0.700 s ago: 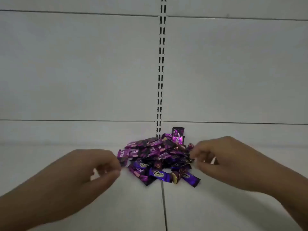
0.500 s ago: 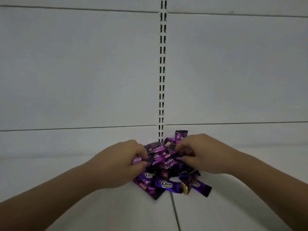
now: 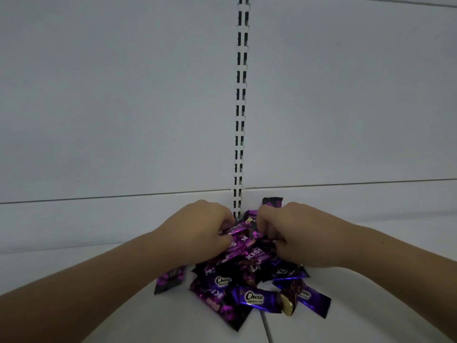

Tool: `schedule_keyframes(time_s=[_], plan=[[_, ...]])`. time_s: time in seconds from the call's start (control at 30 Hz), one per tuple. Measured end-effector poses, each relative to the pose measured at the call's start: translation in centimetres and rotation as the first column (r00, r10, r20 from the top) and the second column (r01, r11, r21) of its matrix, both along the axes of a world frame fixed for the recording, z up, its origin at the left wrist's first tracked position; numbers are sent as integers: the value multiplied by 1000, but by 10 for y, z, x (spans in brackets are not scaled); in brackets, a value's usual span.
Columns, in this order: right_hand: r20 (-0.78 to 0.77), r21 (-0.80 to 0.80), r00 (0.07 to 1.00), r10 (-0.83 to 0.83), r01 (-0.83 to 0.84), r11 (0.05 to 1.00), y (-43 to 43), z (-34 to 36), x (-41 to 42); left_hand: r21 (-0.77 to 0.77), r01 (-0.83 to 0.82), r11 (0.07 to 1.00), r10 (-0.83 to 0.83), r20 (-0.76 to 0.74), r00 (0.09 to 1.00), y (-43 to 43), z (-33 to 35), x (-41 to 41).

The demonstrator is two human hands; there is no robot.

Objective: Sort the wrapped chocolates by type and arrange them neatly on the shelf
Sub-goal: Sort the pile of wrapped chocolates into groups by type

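Both hands have closed in on the pile (image 3: 247,276) on the shelf (image 3: 99,318): left hand (image 3: 197,233) fingers clamp a wrapper (image 3: 236,229); right hand (image 3: 296,236) fingers curl into the pile, grip unclear.

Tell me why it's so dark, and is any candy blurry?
Head view: dim bluish light, no glare, so the white shelf looks grey; the front Choco wrapper reads sharp; the loose wrapper by the left wrist is smeared; dark shadow sits where the left hand and right hand dig into the pile; seams on the back panel bow from the wide lens.
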State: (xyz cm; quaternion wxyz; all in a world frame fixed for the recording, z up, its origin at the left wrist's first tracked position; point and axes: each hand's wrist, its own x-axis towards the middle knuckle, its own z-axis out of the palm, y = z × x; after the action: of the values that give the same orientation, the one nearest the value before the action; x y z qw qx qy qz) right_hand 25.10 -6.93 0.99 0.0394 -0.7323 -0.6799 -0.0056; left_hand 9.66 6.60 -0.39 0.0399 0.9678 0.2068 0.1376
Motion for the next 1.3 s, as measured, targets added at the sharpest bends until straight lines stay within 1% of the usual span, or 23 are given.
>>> schedule_keyframes(time_s=[0.07, 0.13, 0.23, 0.3, 0.37, 0.43, 0.47, 0.53, 0.57, 0.77, 0.87, 0.93, 0.97, 1.0, 1.07, 1.17, 1.23, 1.3], plan=[[26, -10, 999, -19, 19, 1000, 2, 1, 4, 6, -7, 1000, 7, -8, 1000, -1, 2, 3], [15, 4, 999, -30, 30, 1000, 3, 5, 9, -7, -29, 1000, 29, 15, 999, -1, 5, 3], [-44, 77, 999, 30, -27, 997, 5, 15, 13, -57, -52, 997, 57, 82, 995, 3, 12, -1], [-103, 70, 991, 82, -75, 995, 10, 18, 11, -108, -66, 992, 74, 70, 995, 5, 15, -5], [-80, 30, 987, 138, -136, 990, 19, 16, 8, -166, -82, 983, 85, 11, 996, 7, 15, -7], [-34, -5, 979, 202, -203, 979, 29, 10, 4, -234, -106, 966, 85, -99, 991, 4, 11, -8], [-35, -19, 973, 230, -231, 973, 33, 8, 3, -248, -111, 962, 74, -153, 985, 2, 8, -7], [-44, -41, 963, 267, -269, 962, 38, 6, 2, -219, -80, 972, 31, -219, 975, -4, 3, -6], [-37, -52, 960, 276, -278, 959, 40, 6, 2, -206, -58, 977, 13, -217, 976, -6, 2, -5], [73, -71, 952, 298, -293, 954, 42, 1, 7, -323, -47, 945, 4, -132, 991, -6, 4, -2], [141, -54, 935, 324, -320, 946, 39, 3, 11, -281, -46, 959, 22, -87, 996, -8, 4, 1], [188, -36, 940, 284, -283, 959, 36, 9, 16, -256, -41, 966, 34, -31, 999, -8, 4, 2], [169, -7, 954, 249, -252, 968, 34, 13, 19, -248, -33, 968, 35, 6, 999, -8, 4, 2], [119, 35, 970, 214, -220, 975, 32, 17, 21, -237, -25, 971, 38, 51, 998, -8, 4, 3], [-18, 94, 989, 144, -142, 985, 29, 23, 25, -235, -5, 972, 45, 162, 986, -7, 4, 4], [-184, 77, 980, 82, -68, 995, 26, 25, 28, -330, 52, 942, 56, 307, 950, -6, 9, 4], [-205, 57, 974, 97, -87, 995, 22, 25, 24, -360, 67, 930, 66, 345, 936, -6, 14, 2], [-177, -18, 975, 133, -138, 990, 20, 26, 18, -385, 84, 919, 65, 359, 931, -5, 19, -2]])
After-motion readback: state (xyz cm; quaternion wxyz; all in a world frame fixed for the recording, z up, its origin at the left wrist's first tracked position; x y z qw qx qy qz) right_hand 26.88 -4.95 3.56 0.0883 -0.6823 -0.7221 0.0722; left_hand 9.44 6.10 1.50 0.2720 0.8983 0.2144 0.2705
